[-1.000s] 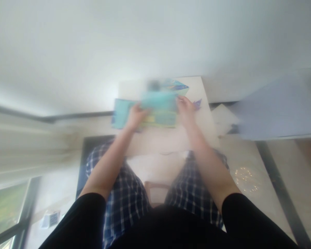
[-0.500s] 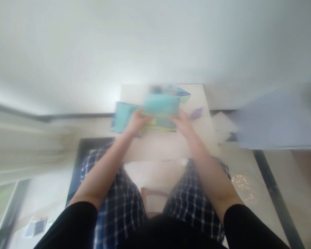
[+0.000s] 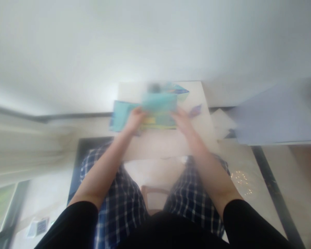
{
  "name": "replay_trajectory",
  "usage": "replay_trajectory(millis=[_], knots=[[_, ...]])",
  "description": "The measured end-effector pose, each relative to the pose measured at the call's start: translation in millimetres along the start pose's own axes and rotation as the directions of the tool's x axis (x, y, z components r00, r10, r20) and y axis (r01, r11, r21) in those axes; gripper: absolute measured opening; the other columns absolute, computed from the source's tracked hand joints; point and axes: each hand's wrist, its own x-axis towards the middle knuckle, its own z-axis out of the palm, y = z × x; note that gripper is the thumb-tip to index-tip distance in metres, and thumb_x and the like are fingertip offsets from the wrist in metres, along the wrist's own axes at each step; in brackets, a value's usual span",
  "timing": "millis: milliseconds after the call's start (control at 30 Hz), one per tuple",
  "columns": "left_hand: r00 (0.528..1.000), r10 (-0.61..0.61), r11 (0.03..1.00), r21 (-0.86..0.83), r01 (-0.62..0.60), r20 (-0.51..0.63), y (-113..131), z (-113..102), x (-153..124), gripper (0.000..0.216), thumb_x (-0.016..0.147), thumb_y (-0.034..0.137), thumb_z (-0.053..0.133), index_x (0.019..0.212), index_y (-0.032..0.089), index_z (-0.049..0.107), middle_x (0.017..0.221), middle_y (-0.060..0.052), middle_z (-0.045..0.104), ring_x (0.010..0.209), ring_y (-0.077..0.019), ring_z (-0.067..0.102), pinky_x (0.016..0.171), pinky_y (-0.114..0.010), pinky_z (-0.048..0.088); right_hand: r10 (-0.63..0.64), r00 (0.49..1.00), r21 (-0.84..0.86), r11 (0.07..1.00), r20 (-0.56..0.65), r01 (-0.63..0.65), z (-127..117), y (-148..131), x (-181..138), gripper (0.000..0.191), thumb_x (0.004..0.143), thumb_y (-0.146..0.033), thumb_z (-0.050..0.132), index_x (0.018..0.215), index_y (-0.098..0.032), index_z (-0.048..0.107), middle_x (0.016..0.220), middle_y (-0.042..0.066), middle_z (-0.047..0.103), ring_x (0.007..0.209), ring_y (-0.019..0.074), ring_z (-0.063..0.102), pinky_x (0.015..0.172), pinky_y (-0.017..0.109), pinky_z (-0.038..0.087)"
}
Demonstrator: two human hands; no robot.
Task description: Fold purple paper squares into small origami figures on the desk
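The picture is blurred by motion. Both hands rest on a small pale table [image 3: 160, 145] in front of my lap. My left hand [image 3: 134, 119] sits on the left edge of a teal sheet of paper [image 3: 159, 103], and my right hand [image 3: 180, 119] lies at its right lower edge. Under that sheet lies a sheet with yellow and green print [image 3: 158, 121]. Another light blue sheet [image 3: 119, 116] sticks out to the left. The fingers of both hands are smeared.
A blue and green folded paper shape [image 3: 178, 90] lies at the table's far edge, a small purple piece [image 3: 195, 110] to the right. A large pale lilac sheet [image 3: 274, 117] lies on another surface at right. A white wall stands behind.
My right hand has slid down from the teal sheet's upper right corner to its lower right edge. The left hand stays at the left edge. The view shifted slightly.
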Motion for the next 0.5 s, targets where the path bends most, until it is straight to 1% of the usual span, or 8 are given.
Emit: replay_trajectory(millis=[67,133,267,333,367,433,467,500], knots=[[1.0,0.011,1.0,-0.011,-0.011,-0.022,-1.3,-2.2,1.3,0.026,0.071,0.036,0.068,0.089,0.017,0.072,0.085,-0.005,0.076,0.084,-0.0257,0.072,0.074,-0.035,0.06,0.004,1.0,-0.065,0.998,0.022,-0.003,-0.3,-0.8,-0.2,0.033,0.071,-0.034,0.07,0.102,-0.021,0.073,0.102,0.004,0.078,0.101,0.0282,0.071,0.1,0.05,0.053],[0.999,0.038,0.999,-0.019,-0.038,-0.013,-3.1,-2.5,1.7,0.028,0.072,0.036,0.068,0.092,0.017,0.072,0.089,-0.006,0.077,0.087,-0.0264,0.072,0.078,-0.036,0.061,0.0,0.999,-0.13,0.991,0.042,0.005,0.3,0.3,0.2,0.031,0.072,-0.033,0.069,0.1,-0.021,0.073,0.1,0.004,0.078,0.101,0.0287,0.072,0.1,0.052,0.053],[0.994,0.101,0.994,0.025,-0.102,0.036,-8.9,4.5,0.8,0.03,0.076,0.033,0.066,0.1,0.016,0.072,0.102,-0.008,0.077,0.103,-0.0279,0.07,0.095,-0.041,0.056,-0.013,1.0,-0.188,0.982,0.023,0.017,3.8,3.7,1.5,0.029,0.074,-0.041,0.07,0.096,-0.023,0.073,0.096,0.003,0.078,0.102,0.0303,0.071,0.101,0.055,0.052],[0.994,0.1,0.993,0.061,-0.102,0.038,-13.2,9.1,1.0,0.033,0.078,0.03,0.064,0.106,0.015,0.07,0.109,-0.009,0.075,0.11,-0.0284,0.068,0.1,-0.043,0.053,0.015,0.999,-0.132,0.991,0.03,-0.011,5.7,2.0,0.5,0.035,0.077,-0.051,0.068,0.098,-0.023,0.073,0.098,0.004,0.078,0.103,0.0298,0.071,0.101,0.053,0.053],[0.995,0.094,0.992,0.077,-0.096,0.032,-15.6,10.5,1.5,0.035,0.079,0.029,0.062,0.109,0.014,0.069,0.112,-0.01,0.074,0.112,-0.0287,0.067,0.101,-0.044,0.052,0.046,0.997,-0.075,0.996,0.057,-0.041,6.4,-0.3,-0.6,0.041,0.08,-0.057,0.064,0.1,-0.022,0.073,0.1,0.005,0.078,0.102,0.0291,0.072,0.099,0.051,0.055],[0.996,0.084,0.991,0.106,-0.085,0.017,-20.5,10.7,3.1,0.039,0.08,0.03,0.06,0.115,0.013,0.067,0.115,-0.012,0.073,0.114,-0.0292,0.066,0.1,-0.045,0.052,0.122,0.98,0.077,0.988,0.159,-0.136,7.5,-6.4,-3.3,0.055,0.087,-0.069,0.049,0.106,-0.022,0.071,0.103,0.008,0.077,0.095,0.0271,0.074,0.089,0.045,0.061],[0.997,0.082,0.989,0.123,-0.083,0.011,-22.7,9.5,4.0,0.041,0.081,0.03,0.06,0.117,0.013,0.066,0.117,-0.013,0.072,0.114,-0.0296,0.066,0.099,-0.045,0.053,0.175,0.957,0.15,0.966,0.23,-0.213,7.8,-9.7,-4.7,0.063,0.088,-0.073,0.041,0.109,-0.022,0.07,0.102,0.009,0.077,0.089,0.0269,0.076,0.08,0.044,0.063],[0.996,0.089,0.985,0.146,-0.089,0.013,-24.5,7.7,4.6,0.042,0.082,0.032,0.059,0.119,0.013,0.065,0.117,-0.014,0.072,0.114,-0.03,0.066,0.099,-0.045,0.053,0.201,0.937,0.207,0.942,0.284,-0.265,8.1,-12.8,-5.9,0.065,0.089,-0.074,0.038,0.114,-0.022,0.067,0.103,0.01,0.077,0.085,0.0262,0.076,0.074,0.042,0.064]])
